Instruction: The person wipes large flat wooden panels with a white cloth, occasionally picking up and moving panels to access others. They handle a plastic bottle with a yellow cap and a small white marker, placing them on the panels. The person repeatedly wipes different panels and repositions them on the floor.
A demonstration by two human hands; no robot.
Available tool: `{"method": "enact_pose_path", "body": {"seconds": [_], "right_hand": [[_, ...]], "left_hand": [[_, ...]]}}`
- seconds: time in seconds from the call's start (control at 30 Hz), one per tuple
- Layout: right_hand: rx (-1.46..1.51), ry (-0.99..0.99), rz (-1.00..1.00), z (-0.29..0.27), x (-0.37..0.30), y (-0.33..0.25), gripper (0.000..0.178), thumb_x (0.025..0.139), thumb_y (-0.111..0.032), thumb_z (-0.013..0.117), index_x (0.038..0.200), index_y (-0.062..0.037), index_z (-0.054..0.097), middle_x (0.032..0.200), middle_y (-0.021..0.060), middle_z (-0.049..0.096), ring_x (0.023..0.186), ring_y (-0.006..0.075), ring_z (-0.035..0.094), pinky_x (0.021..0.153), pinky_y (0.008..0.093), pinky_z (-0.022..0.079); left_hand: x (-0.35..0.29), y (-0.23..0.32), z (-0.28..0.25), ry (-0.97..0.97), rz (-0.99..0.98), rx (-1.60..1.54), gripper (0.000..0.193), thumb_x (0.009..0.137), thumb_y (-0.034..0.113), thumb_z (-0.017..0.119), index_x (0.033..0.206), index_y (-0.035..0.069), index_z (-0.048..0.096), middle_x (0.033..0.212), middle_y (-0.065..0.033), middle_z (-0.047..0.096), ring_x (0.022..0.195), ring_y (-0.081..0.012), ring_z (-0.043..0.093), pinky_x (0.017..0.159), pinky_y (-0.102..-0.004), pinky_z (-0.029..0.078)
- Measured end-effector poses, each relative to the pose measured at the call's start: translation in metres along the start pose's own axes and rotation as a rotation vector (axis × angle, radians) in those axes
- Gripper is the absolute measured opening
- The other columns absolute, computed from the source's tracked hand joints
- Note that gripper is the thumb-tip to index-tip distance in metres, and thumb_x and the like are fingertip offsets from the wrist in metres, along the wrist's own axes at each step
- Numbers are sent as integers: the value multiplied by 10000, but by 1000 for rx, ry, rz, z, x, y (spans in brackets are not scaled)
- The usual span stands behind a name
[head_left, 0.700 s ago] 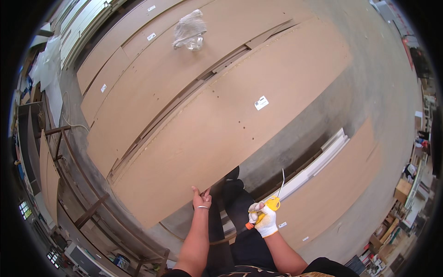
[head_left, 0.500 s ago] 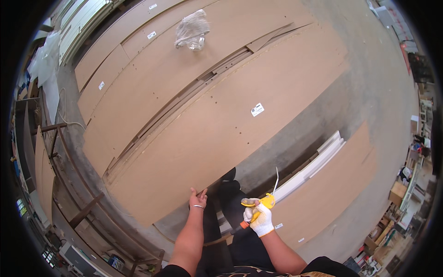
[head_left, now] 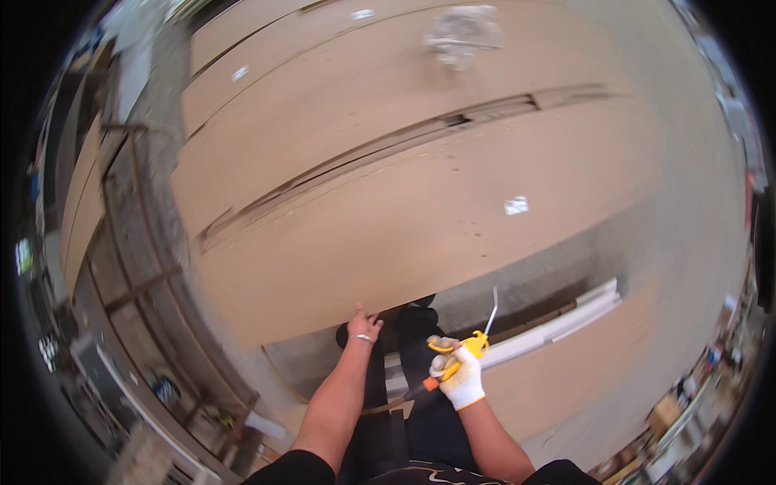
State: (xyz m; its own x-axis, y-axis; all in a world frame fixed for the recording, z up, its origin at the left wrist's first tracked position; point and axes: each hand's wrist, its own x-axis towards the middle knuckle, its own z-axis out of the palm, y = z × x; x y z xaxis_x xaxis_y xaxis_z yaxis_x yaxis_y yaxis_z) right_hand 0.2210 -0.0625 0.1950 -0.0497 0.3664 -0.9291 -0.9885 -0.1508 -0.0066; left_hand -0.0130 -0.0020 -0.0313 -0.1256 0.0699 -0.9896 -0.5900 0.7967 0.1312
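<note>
From where I stand, the step in hand looks like tending the wide brown board (head_left: 388, 234), which lies flat in front of the person. The left hand (head_left: 364, 326) is at its near edge, fingers loosely parted; blur hides whether they touch. The gloved right hand (head_left: 459, 378) has its fingers wrapped around a yellow air blow gun (head_left: 476, 344), nozzle up. I'd judge the next move calls for aiming that nozzle deliberately over the board.
</note>
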Motion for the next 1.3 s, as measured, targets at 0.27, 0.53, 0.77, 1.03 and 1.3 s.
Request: {"method": "enact_pose_path", "body": {"seconds": [0.27, 0.53, 0.77, 1.03, 1.3], "right_hand": [[-198, 212, 464, 17, -4, 127, 337, 989, -251, 624, 1226, -12, 609, 1064, 199, 657, 785, 314, 609, 724, 452, 517], [-382, 38, 499, 35, 77, 172, 215, 979, -217, 610, 1155, -94, 626, 932, 109, 656, 625, 201, 532, 596, 355, 432], [-377, -379, 538, 106, 136, 301, 397, 950, -93, 679, 1320, -76, 536, 1222, 186, 629, 983, 303, 627, 870, 486, 532], [-1284, -362, 563, 98, 92, 346, 646, 1010, -157, 632, 1561, 16, 342, 1404, 193, 580, 1152, 255, 640, 986, 388, 541], [-981, -105, 480, 45, 93, 207, 465, 1030, -96, 554, 1468, -12, 424, 1166, 200, 637, 950, 304, 653, 823, 422, 574]], "left_hand": [[-48, 24, -3, -242, -350, 212, 541, 1079, 456, 488, 1419, 35, 468, 1290, -206, 672, 1080, -362, 710, 858, -463, 581], [-112, 118, -104, -628, 518, 1283, 507, 1044, 452, 536, 884, -8, 676, 817, -118, 710, 766, -227, 672, 765, -371, 534], [-176, 167, -290, -396, 459, 1120, 337, 993, 356, 647, 907, 31, 653, 773, -133, 664, 733, -296, 654, 685, -406, 512], [-98, 201, -488, 561, 826, 1046, 103, 924, 121, 678, 984, 37, 685, 950, -196, 690, 935, -432, 620, 912, -502, 466], [-8, 174, -453, 747, 371, 920, 289, 940, 195, 626, 1155, 5, 667, 1126, -276, 692, 1071, -450, 648, 978, -498, 508]]}}
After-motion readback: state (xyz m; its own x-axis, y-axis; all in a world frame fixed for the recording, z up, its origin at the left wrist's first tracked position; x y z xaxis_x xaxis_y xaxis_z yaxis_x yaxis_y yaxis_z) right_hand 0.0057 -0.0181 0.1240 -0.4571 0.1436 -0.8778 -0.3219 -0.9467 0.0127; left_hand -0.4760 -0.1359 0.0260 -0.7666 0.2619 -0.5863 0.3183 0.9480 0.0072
